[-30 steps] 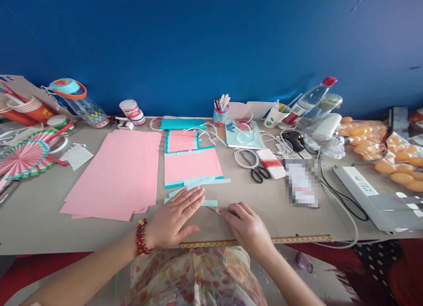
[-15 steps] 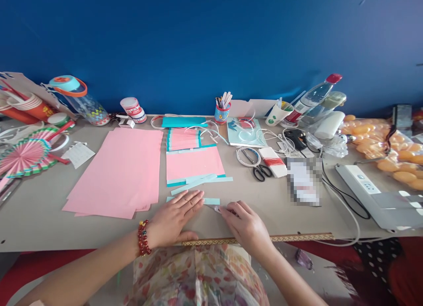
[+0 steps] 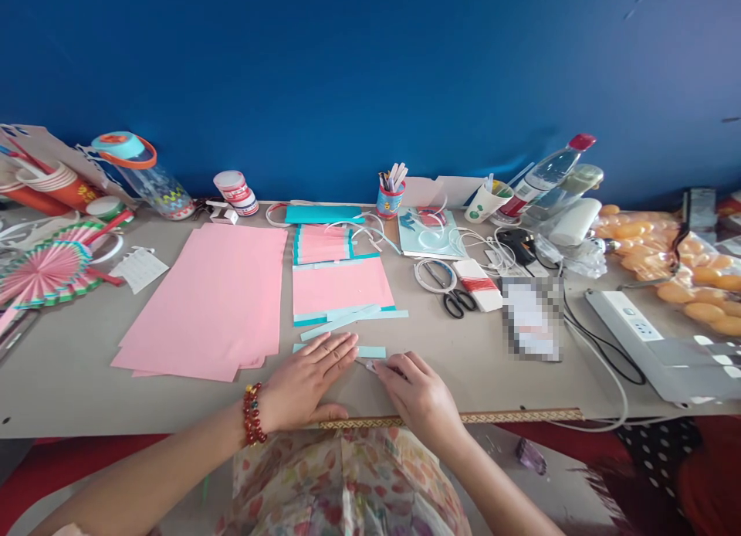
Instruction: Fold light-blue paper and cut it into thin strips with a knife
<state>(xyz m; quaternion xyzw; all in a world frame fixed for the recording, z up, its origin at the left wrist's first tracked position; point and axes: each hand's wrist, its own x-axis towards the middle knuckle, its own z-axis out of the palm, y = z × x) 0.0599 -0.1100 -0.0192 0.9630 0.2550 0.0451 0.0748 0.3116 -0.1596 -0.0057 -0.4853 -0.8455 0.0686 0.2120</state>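
My left hand (image 3: 309, 378) lies flat on the table, fingers extended and pressed over a pale blue paper strip (image 3: 371, 352). In my closed right hand (image 3: 420, 389) is what looks like a small craft knife (image 3: 370, 364). Its thin tip points left toward the left fingertips, just below the strip, and most of its handle is hidden by my fingers. Beyond my hands, another pale strip (image 3: 339, 322) lies slantwise near a pink sheet edged in blue (image 3: 344, 285). A pleated pink piece with blue edges (image 3: 324, 244) rests behind that sheet.
Pink sheets (image 3: 202, 304) are stacked at left, near a pleated fan (image 3: 49, 269). Black-handled scissors (image 3: 459, 303), a card wound with red thread (image 3: 479, 285) and a power strip (image 3: 634, 320) lie to the right. A patterned strip (image 3: 492, 418) runs along the front edge.
My right hand has slid a little left with the craft knife, bringing its tip closer to my left fingers. The left hand stays flat in place; the view has shifted slightly.
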